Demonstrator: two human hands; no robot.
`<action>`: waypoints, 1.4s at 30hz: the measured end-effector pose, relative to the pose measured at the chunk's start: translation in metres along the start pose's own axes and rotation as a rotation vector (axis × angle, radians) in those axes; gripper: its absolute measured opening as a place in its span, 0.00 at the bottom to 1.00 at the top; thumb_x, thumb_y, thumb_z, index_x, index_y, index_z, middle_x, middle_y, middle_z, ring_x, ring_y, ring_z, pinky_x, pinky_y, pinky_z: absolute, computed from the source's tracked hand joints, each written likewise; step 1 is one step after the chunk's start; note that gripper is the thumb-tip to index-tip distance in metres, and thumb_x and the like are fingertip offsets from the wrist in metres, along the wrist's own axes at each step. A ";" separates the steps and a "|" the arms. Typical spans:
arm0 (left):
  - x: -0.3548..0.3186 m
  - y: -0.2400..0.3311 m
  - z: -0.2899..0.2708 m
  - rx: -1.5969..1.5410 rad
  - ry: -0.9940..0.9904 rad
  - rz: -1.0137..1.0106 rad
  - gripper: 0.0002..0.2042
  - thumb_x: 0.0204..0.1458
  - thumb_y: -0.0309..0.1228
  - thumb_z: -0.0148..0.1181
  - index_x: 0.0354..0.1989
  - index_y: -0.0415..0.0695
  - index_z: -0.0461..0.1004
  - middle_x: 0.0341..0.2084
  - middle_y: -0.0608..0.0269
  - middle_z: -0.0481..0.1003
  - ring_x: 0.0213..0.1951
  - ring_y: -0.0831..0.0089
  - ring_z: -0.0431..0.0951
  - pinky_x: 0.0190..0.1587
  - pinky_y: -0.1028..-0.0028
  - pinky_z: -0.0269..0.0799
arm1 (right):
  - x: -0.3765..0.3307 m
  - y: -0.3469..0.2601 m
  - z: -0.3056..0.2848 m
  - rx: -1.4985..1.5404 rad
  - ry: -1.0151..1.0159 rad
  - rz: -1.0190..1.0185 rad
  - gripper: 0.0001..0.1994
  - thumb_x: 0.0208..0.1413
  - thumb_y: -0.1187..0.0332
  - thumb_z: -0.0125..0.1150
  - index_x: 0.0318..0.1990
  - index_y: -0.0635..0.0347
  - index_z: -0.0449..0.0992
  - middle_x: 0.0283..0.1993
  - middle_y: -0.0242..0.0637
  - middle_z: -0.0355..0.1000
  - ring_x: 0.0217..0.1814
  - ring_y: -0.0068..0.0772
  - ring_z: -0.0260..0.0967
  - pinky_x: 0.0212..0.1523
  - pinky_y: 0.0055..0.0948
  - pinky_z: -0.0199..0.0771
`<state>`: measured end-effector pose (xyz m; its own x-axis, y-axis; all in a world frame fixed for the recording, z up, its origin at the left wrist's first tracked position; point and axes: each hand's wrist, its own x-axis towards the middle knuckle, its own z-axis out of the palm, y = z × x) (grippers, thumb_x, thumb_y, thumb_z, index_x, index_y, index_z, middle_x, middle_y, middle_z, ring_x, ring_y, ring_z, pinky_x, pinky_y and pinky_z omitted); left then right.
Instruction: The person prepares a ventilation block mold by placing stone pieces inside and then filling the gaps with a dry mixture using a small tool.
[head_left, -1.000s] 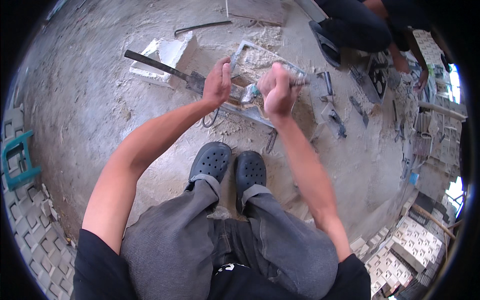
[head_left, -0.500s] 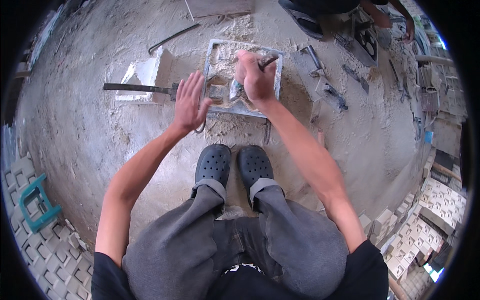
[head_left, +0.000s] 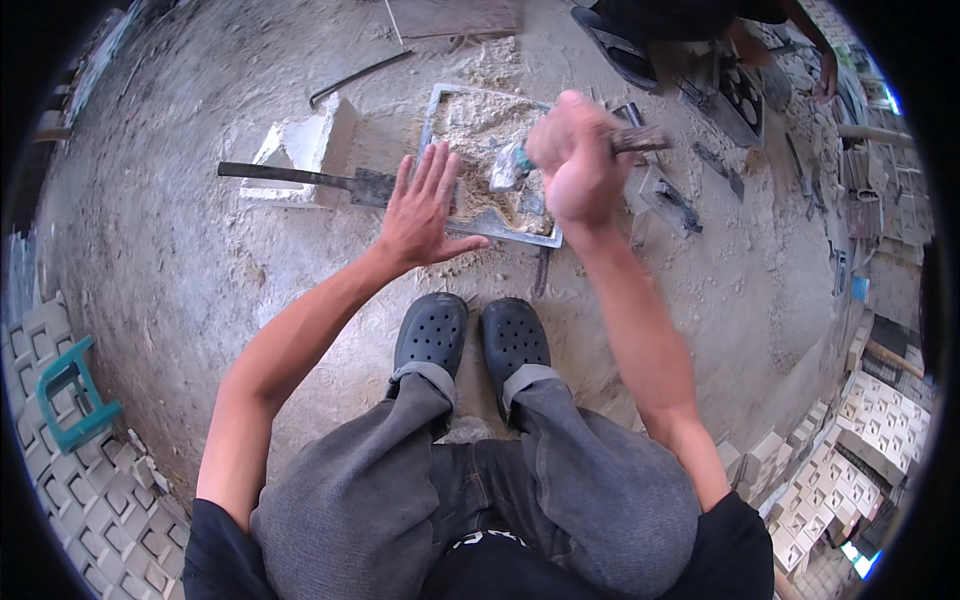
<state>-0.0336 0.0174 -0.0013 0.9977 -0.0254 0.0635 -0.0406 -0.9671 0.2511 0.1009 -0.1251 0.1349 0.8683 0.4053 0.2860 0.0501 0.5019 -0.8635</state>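
Note:
My left hand [head_left: 425,212] is open, fingers stretched out flat, at the left edge of a shallow metal-rimmed frame [head_left: 545,240]. Pale, crumbly powder [head_left: 480,118] fills much of that frame. Beside my left fingers lies a flat-bladed tool [head_left: 290,175] with a long dark handle, partly covered by the hand. My right hand [head_left: 585,165], blurred by motion, is closed around a wooden-handled tool [head_left: 645,138] above the frame's right side. Its rough dark handle sticks out to the right; a whitish end with a bit of teal points left over the powder.
A white block [head_left: 325,140] stands left of the frame, with a thin dark bar [head_left: 360,77] behind it. Dusty metal tools [head_left: 672,205] lie to the right. Another person [head_left: 690,15] crouches at the far right. A teal stool [head_left: 75,395] stands at left, near stacked pale blocks [head_left: 80,510].
My right hand has swung right with the wooden-handled tool, away from the frame's middle. My left hand has shifted right, and its thumb now points more sideways. The whole view has shifted slightly.

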 end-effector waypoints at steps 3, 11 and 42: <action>-0.002 -0.011 0.009 -0.030 0.032 -0.009 0.66 0.44 0.78 0.50 0.73 0.26 0.42 0.75 0.37 0.43 0.78 0.49 0.37 0.76 0.51 0.29 | -0.021 0.066 -0.023 -0.177 -0.190 -0.118 0.24 0.65 0.67 0.55 0.13 0.56 0.63 0.15 0.23 0.59 0.13 0.17 0.51 0.16 0.26 0.48; 0.002 -0.006 0.014 -0.232 0.065 -0.307 0.68 0.43 0.76 0.57 0.73 0.26 0.37 0.74 0.31 0.41 0.77 0.46 0.38 0.76 0.53 0.34 | 0.028 0.054 -0.007 -0.148 -0.257 0.032 0.23 0.65 0.64 0.56 0.14 0.52 0.69 0.10 0.23 0.61 0.09 0.15 0.53 0.10 0.24 0.50; 0.047 -0.041 -0.003 0.117 -0.041 -0.062 0.67 0.43 0.83 0.43 0.75 0.30 0.40 0.76 0.41 0.41 0.78 0.53 0.37 0.78 0.56 0.30 | 0.062 0.049 0.000 -0.103 -0.097 0.261 0.25 0.64 0.63 0.51 0.12 0.46 0.53 0.10 0.24 0.49 0.10 0.21 0.42 0.14 0.30 0.44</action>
<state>0.0145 0.0562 -0.0060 0.9996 0.0273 0.0113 0.0254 -0.9900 0.1385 0.1571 -0.0750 0.1106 0.8072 0.5844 0.0833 -0.1141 0.2929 -0.9493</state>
